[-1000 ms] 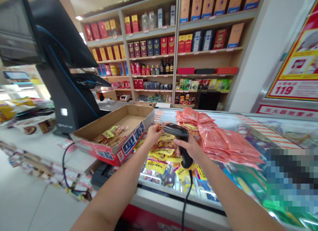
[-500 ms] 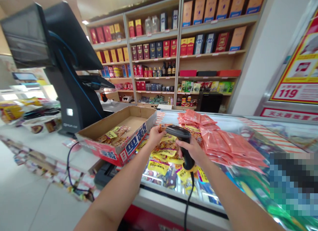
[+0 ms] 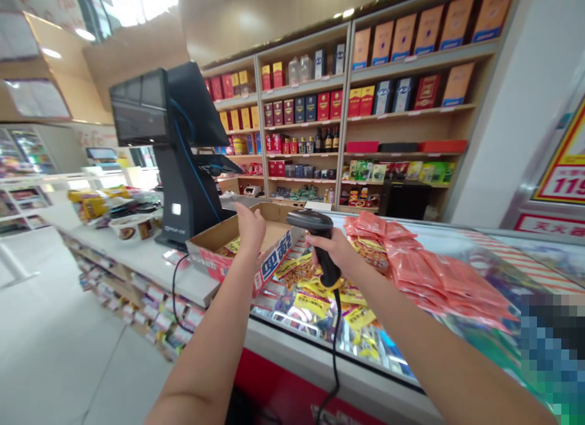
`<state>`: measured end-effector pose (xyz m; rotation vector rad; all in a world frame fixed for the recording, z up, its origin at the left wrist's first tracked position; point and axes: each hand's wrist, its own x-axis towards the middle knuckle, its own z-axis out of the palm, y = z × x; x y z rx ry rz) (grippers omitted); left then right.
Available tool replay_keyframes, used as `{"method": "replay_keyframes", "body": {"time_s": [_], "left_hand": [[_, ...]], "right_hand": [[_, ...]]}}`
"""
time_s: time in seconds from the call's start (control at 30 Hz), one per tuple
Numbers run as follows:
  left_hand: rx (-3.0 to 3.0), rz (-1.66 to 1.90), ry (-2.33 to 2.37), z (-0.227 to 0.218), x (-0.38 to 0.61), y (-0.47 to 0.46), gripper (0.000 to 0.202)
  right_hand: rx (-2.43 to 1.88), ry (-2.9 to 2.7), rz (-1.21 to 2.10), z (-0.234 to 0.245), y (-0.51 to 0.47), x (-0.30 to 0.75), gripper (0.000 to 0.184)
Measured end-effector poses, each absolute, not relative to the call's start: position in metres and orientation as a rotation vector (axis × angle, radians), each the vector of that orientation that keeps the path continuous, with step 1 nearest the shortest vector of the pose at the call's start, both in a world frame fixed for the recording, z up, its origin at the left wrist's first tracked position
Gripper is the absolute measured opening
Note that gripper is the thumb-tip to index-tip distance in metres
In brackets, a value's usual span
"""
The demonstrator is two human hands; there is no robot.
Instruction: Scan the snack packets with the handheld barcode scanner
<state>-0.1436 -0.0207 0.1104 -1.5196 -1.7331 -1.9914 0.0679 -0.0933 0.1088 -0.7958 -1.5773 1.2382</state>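
My right hand [image 3: 339, 249] is closed round the handle of a black barcode scanner [image 3: 311, 221], whose head points left above a pile of yellow snack packets [image 3: 315, 298] on the glass freezer lid [image 3: 461, 241]. The scanner's black cable [image 3: 335, 352] hangs down over the freezer's front edge. My left hand [image 3: 251, 227] is raised over an open cardboard box [image 3: 274, 263] that holds a few of the same packets. Its fingers point away behind the back of the hand, so I cannot see whether it holds anything.
A black checkout terminal [image 3: 183, 169] stands on the white counter [image 3: 137, 254] left of the box. Pink packets [image 3: 420, 269] lie in a row on the freezer lid to the right. Shelves of boxed goods [image 3: 347, 108] fill the back wall. White floor lies at the left.
My left hand has lifted off the yellow packets and moved left to above the box. The scanner has risen slightly. My head has turned left and up.
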Motion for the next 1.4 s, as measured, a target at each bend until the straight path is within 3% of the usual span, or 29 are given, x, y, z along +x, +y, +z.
{"method": "replay_keyframes", "body": {"time_s": [0.1, 0.2, 0.27, 0.37, 0.5, 0.67, 0.77, 0.87, 1.03, 1.2, 1.3, 1.4], "left_hand": [[-1.436, -1.965, -1.671, 0.109, -0.148, -0.028, 0.059], [-1.784, -1.782, -1.521, 0.103, -0.132, -0.036, 0.046], [-2.156, -1.485, -1.55, 0.096, -0.117, -0.04, 0.037], [-2.528, -0.769, -1.726, 0.077, -0.095, -0.046, 0.023], [-2.617, -0.003, -1.817, 0.047, -0.078, -0.052, 0.031], [-2.634, 0.127, -1.826, 0.02, -0.075, -0.052, 0.045], [-2.572, -0.033, -1.847, 0.01, -0.075, -0.047, 0.045], [-2.456, -0.256, -1.947, 0.008, -0.076, -0.04, 0.032], [-2.266, -0.762, -2.063, 0.03, -0.078, -0.025, 0.017], [-2.508, -1.844, -2.141, 0.051, -0.056, -0.004, 0.017], [-2.636, -2.581, -1.966, 0.046, -0.034, 0.01, 0.033], [-2.638, -2.948, -1.711, 0.031, -0.02, 0.022, 0.049]], "right_hand": [[-0.759, -1.576, 1.239, 0.109, -0.094, 0.061, 0.024], [-0.797, -1.557, 1.218, 0.101, -0.094, 0.065, 0.024], [-0.842, -1.525, 1.204, 0.093, -0.093, 0.074, 0.026], [-0.88, -1.458, 1.181, 0.08, -0.089, 0.091, 0.026], [-0.936, -1.36, 1.127, 0.064, -0.083, 0.116, 0.028], [-0.956, -1.29, 1.119, 0.046, -0.077, 0.137, 0.029], [-0.966, -1.282, 1.115, 0.035, -0.076, 0.144, 0.03], [-0.978, -1.286, 1.133, 0.028, -0.077, 0.148, 0.03], [-0.974, -1.271, 1.158, 0.03, -0.08, 0.151, 0.029], [-0.923, -1.236, 1.164, 0.033, -0.081, 0.152, 0.028], [-0.91, -1.244, 1.141, 0.034, -0.083, 0.152, 0.03], [-0.929, -1.249, 1.136, 0.036, -0.085, 0.152, 0.03]]}}
